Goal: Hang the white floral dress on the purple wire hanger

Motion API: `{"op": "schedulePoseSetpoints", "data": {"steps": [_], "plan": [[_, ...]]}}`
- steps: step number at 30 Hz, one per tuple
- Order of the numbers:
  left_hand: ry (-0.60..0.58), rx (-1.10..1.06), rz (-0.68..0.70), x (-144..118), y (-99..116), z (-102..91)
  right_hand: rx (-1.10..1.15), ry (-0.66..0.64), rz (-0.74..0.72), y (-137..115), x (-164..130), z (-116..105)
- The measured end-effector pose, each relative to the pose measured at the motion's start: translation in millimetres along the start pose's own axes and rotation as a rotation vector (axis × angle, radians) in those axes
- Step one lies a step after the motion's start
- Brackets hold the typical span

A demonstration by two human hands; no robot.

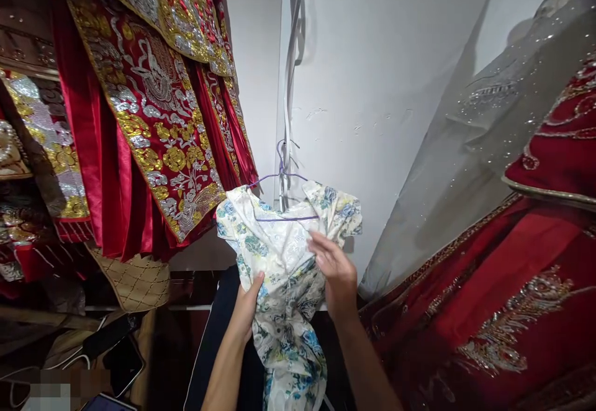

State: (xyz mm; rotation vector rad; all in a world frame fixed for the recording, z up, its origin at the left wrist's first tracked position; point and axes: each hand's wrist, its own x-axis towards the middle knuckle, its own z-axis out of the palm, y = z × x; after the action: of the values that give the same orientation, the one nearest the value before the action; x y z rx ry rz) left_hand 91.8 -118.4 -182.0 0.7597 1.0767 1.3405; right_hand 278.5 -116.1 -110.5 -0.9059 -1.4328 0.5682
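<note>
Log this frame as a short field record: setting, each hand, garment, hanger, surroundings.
setting: clothing corner by a white wall
left hand: grips the floral dress at its left side
right hand: fingers on the dress front
hanger: purple wire, inside the dress neck
left side: red gold-embroidered robes
right side: red embroidered gown, grey sequinned fabric
below left: phones

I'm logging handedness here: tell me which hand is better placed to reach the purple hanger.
Probably the right hand: its fingers touch the floral dress just below the hanger. The left hand grips the fabric lower down.
</note>
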Motion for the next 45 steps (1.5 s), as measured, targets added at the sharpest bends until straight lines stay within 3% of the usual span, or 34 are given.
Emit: {"op": "schedulePoseSetpoints", "data": {"steps": [2, 4, 7, 10, 13, 16, 17, 19, 22, 26, 31, 33, 35, 37, 40, 45], "plan": [[0.011, 0.016, -0.042, -7, -6, -1.2, 0.037, 0.09, 0.22, 25, -25, 14], [-0.021, 0.012, -0.026, -13, -8, -0.4, 0.042, 0.017, 0.357, 46, -40, 29], [-0.088, -0.028, 0.024, -19, -6, 4.0, 0.068, -0.167, 0.406, 57, -44, 42], [-0.008, 0.005, 0.032, -22, -3, 7.0, 0.071, -0.228, 0.402, 48, -42, 40], [0.218, 0.183, 0.212, -26, -10, 5.9, 0.052, -0.201, 0.431, 38, -44, 29], [0.577, 0.451, 0.624, -29, -28, 5.3, 0.072, -0.198, 0.464, 32, -49, 24], [0.612, 0.534, 0.727, -29, -36, 6.4, 0.091, -0.223, 0.469, 30, -51, 25], [0.442, 0.642, 0.796, -29, -52, 10.9, 0.133, -0.293, 0.482, 25, -53, 28], [0.082, 0.616, 0.677, -27, -68, 19.4, 0.169, -0.387, 0.53, 14, -55, 32], [-0.043, 0.619, 0.559, -25, -64, 22.6, 0.219, -0.347, 0.581, 1, -35, 27], [-0.167, 0.806, 0.504, -22, -63, 15.2, 0.295, -0.18, 0.502, -20, 61, 20], [-0.23, 0.859, 0.487, -18, -68, 11.7, 0.346, -0.11, 0.389, -32, 105, 24], [-0.278, 0.917, 0.452, -11, -67, 9.2, 0.377, -0.043, 0.366, -42, 136, 30], [-0.341, 0.968, 0.419, -3, -51, 9.5, 0.376, -0.054, 0.345, -48, 147, 37], [-0.434, 0.926, 0.468, 5, 2, 19.4, 0.308, -0.155, 0.273, -51, 134, 41], [-0.12, 0.657, 0.942, 22, 119, 55.9, 0.191, -0.238, 0.136, -62, 108, 37]]}}
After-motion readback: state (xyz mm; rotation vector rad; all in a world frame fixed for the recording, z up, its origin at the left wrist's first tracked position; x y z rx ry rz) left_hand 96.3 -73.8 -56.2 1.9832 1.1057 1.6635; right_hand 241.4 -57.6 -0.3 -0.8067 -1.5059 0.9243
